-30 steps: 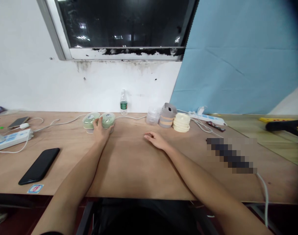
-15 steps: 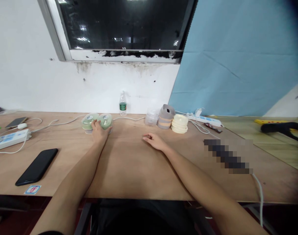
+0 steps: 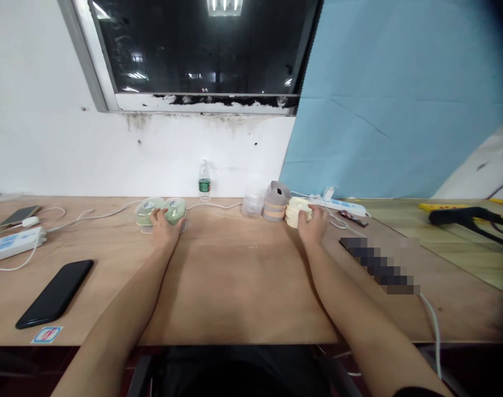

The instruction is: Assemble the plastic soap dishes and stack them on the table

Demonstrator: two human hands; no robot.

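My left hand (image 3: 162, 227) rests on two green lidded containers (image 3: 160, 212) at the back left of the wooden table (image 3: 235, 281), fingers laid between and over them. My right hand (image 3: 314, 223) reaches the stack of cream-coloured lids (image 3: 295, 212) at the back right, its fingers curled against the stack's right side. A grey and tan stack of lids (image 3: 275, 202) and a clear plastic cup (image 3: 252, 203) stand just left of the cream stack.
A water bottle (image 3: 204, 181) stands by the wall. A black phone (image 3: 55, 293) lies front left, a white power strip (image 3: 12, 243) and another phone (image 3: 19, 215) far left. Another power strip (image 3: 338, 205), cables and a blurred dark object (image 3: 379, 264) lie right.
My right hand moved from the middle of the table back and to the right, onto the cream stack of lids. My left hand stayed on the green containers. The view tilted slightly.
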